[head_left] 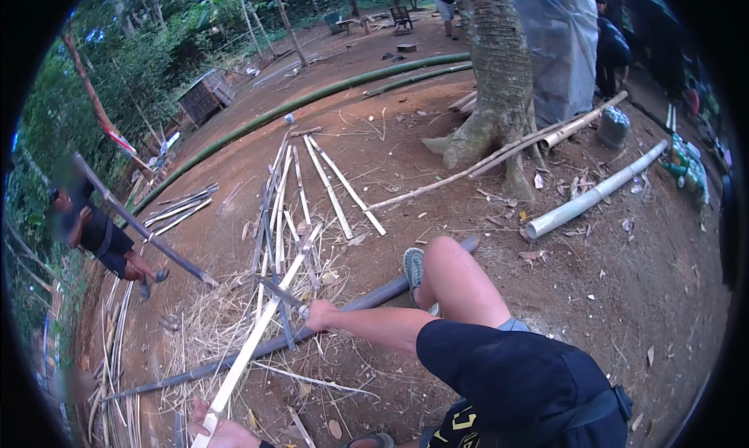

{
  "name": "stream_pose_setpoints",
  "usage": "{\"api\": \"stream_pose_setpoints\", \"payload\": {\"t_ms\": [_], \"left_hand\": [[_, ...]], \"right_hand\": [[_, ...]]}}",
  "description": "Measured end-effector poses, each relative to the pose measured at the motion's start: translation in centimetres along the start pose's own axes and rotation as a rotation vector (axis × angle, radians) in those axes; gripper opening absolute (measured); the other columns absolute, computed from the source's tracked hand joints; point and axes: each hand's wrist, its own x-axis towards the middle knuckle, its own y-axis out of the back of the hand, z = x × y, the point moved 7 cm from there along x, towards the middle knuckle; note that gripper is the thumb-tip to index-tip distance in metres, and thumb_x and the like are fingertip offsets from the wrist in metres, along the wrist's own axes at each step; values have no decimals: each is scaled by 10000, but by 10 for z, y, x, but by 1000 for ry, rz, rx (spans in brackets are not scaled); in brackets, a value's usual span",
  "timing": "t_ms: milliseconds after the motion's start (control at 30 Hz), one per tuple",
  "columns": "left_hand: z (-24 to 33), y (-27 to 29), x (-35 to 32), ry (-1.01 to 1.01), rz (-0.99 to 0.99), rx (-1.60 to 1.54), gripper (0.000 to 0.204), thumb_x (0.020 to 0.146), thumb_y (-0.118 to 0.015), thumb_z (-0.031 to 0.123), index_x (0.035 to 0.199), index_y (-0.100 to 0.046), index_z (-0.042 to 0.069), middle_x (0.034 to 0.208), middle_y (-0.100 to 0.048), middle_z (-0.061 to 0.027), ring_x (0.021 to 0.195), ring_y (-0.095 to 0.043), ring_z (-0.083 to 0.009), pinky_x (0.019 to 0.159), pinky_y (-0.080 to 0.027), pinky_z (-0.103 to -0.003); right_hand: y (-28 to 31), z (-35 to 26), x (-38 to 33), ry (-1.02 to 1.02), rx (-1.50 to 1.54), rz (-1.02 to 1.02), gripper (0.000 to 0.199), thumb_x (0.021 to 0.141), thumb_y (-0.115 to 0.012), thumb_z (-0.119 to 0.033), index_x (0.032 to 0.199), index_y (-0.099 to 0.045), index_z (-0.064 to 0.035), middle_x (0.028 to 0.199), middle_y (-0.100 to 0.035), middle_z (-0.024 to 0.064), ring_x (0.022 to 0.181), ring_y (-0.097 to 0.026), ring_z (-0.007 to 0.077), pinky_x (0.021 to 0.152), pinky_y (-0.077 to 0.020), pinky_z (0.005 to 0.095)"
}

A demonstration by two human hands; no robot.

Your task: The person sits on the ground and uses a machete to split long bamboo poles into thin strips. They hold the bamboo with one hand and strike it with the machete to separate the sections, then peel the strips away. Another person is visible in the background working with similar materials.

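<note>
My left hand (221,431), low in the picture, is closed around the near end of a long pale split-bamboo strip (248,350). The strip slants up and away to the right. My right hand (319,315) grips the handle of a machete (278,292), whose blade lies across the strip's upper part; whether the edge bites into it cannot be made out. Under the strip runs a dark pole (374,297) lying on the ground, close to my foot. Thin curled bamboo shavings (204,323) are heaped around and beneath the strip.
Several split bamboo strips (328,187) fan out ahead. At left a person (101,231) is beside a slanting dark pole (148,233). A tree trunk (499,65) stands far right of centre, near a thick bamboo pole (597,192). Long green bamboo (312,97) lies across the back.
</note>
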Motion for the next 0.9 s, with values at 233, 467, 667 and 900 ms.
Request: {"api": "stream_pose_setpoints", "payload": {"t_ms": [233,467,667,900], "left_hand": [[6,-165,30,-143,84,41,507,969,-362,512,605,-333,160,543,-272,24,475,-291,-119,484,-264,-262],[50,-219,32,-500,18,282,398,990,-408,356,647,-346,164,569,-216,41,445,-243,-87,451,-232,-237],[57,-229,40,-637,71,372,356,989,-435,302,672,-351,165,580,-197,47,444,-222,-83,455,-223,-243],[62,-219,42,-647,130,392,403,968,-407,427,691,-436,136,601,-316,0,478,-311,-128,482,-295,-278]], "right_hand": [[80,2,-23,170,-258,47,309,642,-608,-153,828,-703,75,828,-688,224,788,-696,303,710,-559,377],[93,19,-78,189,-29,18,220,667,-626,-129,771,-685,55,848,-679,242,820,-686,324,722,-546,397],[63,42,-55,132,129,1,267,659,-629,-113,857,-666,61,884,-668,272,856,-680,358,735,-543,411],[63,0,-68,81,319,3,284,662,-643,-142,790,-665,111,856,-673,268,841,-689,342,752,-550,393]]}}
